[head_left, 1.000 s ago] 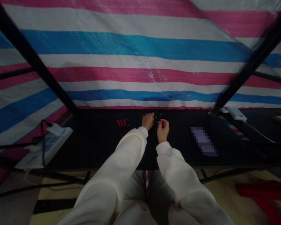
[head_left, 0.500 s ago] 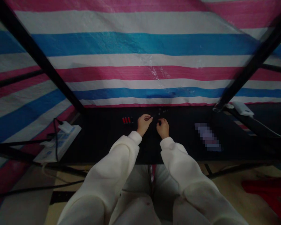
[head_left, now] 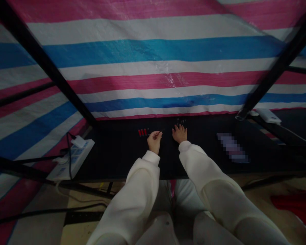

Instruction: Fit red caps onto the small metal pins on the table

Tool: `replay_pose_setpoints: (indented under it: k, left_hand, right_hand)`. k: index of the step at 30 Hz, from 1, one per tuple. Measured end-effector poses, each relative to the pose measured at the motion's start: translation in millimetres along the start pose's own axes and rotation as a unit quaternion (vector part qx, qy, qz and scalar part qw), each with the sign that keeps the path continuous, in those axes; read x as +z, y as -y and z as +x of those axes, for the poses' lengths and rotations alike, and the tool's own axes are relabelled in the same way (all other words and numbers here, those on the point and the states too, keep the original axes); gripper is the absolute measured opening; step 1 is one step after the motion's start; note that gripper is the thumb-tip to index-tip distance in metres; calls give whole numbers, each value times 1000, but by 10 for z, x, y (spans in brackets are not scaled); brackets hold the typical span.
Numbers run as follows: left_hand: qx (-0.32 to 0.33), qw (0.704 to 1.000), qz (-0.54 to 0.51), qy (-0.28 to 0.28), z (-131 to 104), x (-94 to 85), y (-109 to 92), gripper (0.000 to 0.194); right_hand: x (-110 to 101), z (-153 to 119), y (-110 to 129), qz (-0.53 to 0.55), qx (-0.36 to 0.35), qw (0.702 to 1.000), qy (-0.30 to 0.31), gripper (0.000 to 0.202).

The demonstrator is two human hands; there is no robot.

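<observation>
My left hand (head_left: 154,141) is closed in a pinch over the black table (head_left: 112,153). A thin dark item (head_left: 161,132) juts from its fingertips, too small to name. Just left of that hand lie red cylinders (head_left: 142,132) in a row, with small dark pieces beside them. My right hand (head_left: 179,133) has its fingers spread, palm down, low over the table or on it. Beyond its fingertips are several small pieces (head_left: 182,121), too small to make out.
At the left edge sits a white power strip (head_left: 76,158) with plugs and cables. A phone-like blurred object (head_left: 232,147) lies to the right. Farther right is a white device (head_left: 268,116) with a cord. Black frame poles slant at both sides before striped sheeting.
My right hand has moved forward to the small pieces, and its fingers have spread. My left hand has drawn back slightly, still pinched. The whole view has shifted a little.
</observation>
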State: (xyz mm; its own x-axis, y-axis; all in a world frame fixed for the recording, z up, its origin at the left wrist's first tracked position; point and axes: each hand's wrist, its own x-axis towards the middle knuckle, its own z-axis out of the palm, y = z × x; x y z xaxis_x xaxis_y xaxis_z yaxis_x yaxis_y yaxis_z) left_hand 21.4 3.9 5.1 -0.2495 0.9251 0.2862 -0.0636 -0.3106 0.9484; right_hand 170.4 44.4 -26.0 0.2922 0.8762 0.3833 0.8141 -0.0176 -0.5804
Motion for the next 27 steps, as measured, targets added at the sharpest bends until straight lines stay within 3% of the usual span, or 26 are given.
replay_pose_setpoints:
  k: [10, 15, 21, 27]
  left_hand:
    - [14, 1000, -5, -2, 10, 17, 30, 25]
    - [12, 1000, -3, -5, 28, 13, 40, 26]
    - [18, 1000, 1, -4, 28, 8, 10, 25]
    - [24, 1000, -4, -5, 22, 7, 2, 25]
  right_hand:
    - [5, 51, 1, -16, -14, 1000, 15, 37]
    - [-189, 17, 101, 68, -65, 995, -24, 28]
    - [-467, -182, 250, 208, -65, 968, -123, 19]
    - [-493, -391, 194, 183, -100, 974, -90, 19]
